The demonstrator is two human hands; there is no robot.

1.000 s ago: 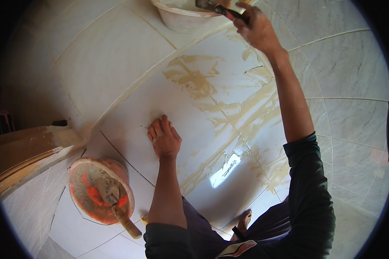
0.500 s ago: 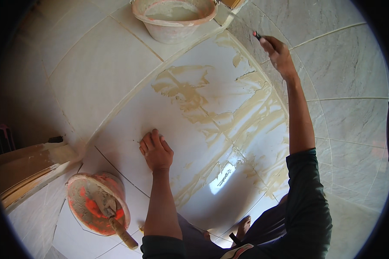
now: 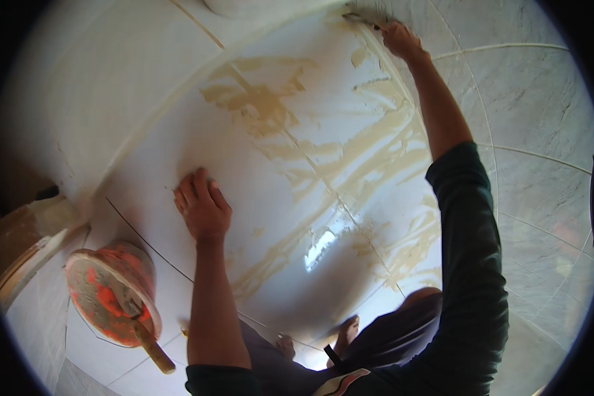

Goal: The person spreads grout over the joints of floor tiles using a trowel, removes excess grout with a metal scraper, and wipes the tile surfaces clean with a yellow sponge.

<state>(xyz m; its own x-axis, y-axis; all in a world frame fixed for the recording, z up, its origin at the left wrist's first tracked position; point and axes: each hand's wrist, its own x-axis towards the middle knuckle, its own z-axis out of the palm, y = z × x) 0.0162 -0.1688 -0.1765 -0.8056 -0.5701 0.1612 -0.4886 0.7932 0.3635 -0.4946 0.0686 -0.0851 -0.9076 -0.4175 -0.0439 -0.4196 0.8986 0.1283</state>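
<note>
My left hand (image 3: pixel 204 208) lies on the white floor tiles (image 3: pixel 178 138), fingers stretched out and nothing held. At the far right corner my right hand (image 3: pixel 404 43) is closed around a putty knife (image 3: pixel 355 17), its blade down at the floor edge beside the grey wall tiles; the hand covers most of its handle. Beige grout (image 3: pixel 261 99) is smeared over the floor and along its joints, mostly between my hands and toward the right wall. Several dark joint lines near my left arm show no grout on them.
An orange-stained bucket (image 3: pixel 144 261) stands at the lower left with grey paste and a wooden-handled trowel (image 3: pixel 153 346) in it. Veined grey wall tiles (image 3: pixel 528 99) rise on the right. A wooden frame (image 3: pixel 36 247) is at the left. Another bucket (image 3: pixel 234 5) barely shows at the top.
My right hand has reached farther and lowered the putty knife from the air to the far corner. The view has shifted forward and right; my left hand stays flat on the floor.
</note>
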